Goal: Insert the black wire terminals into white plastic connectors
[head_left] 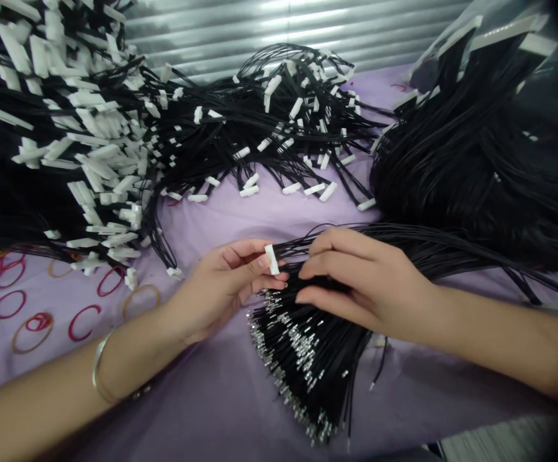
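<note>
Connector (272,260), likely light and hard, is best pinched by its sides, as the left hand (228,273) does; the loosely curled right hand (368,276) seems to grip no bendy wires (337,350).

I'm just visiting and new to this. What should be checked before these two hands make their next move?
1. White connector held steady: ok; the left hand pinches the white connector between thumb and fingers.
2. Right hand's grip: cannot tell; the right hand is beside the wires, thumb and fingertips apart, but whether it holds one is unclear.
3. Every slot in the connector filled: cannot tell; they are too small to see.
4. Loose wires close by: ok; black wires with metal tips fan out below the hands.
5. Bracelet clear of those tips: ok; the bracelet sits on the left wrist, well apart.
</note>
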`<action>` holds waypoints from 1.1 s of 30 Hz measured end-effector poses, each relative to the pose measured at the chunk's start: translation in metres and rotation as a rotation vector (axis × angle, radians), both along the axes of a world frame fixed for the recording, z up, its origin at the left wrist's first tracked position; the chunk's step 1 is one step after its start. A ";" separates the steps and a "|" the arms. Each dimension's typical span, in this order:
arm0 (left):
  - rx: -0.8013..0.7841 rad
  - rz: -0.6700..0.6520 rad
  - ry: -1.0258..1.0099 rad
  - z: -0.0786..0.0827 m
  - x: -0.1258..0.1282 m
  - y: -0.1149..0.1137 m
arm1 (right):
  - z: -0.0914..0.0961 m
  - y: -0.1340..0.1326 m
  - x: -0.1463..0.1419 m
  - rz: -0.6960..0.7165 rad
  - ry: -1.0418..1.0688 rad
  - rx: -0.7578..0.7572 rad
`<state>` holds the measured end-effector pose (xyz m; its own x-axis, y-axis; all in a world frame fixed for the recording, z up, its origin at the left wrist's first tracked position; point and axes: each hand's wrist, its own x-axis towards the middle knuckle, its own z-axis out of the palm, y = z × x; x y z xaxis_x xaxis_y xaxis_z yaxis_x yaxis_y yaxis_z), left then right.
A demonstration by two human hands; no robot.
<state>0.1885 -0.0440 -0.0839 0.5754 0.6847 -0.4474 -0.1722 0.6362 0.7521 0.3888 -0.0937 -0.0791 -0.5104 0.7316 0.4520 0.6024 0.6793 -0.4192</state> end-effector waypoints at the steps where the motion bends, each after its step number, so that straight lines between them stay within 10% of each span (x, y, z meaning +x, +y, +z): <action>1: -0.003 0.003 -0.002 0.000 0.000 0.000 | -0.001 0.000 0.000 0.033 -0.046 0.015; 33: 0.019 -0.042 0.031 0.002 0.001 -0.001 | 0.007 0.005 0.001 -0.112 0.091 -0.117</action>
<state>0.1891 -0.0447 -0.0824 0.5895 0.6688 -0.4530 -0.1219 0.6280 0.7686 0.3899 -0.0891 -0.0721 -0.3836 0.8318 0.4012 0.6275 0.5535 -0.5476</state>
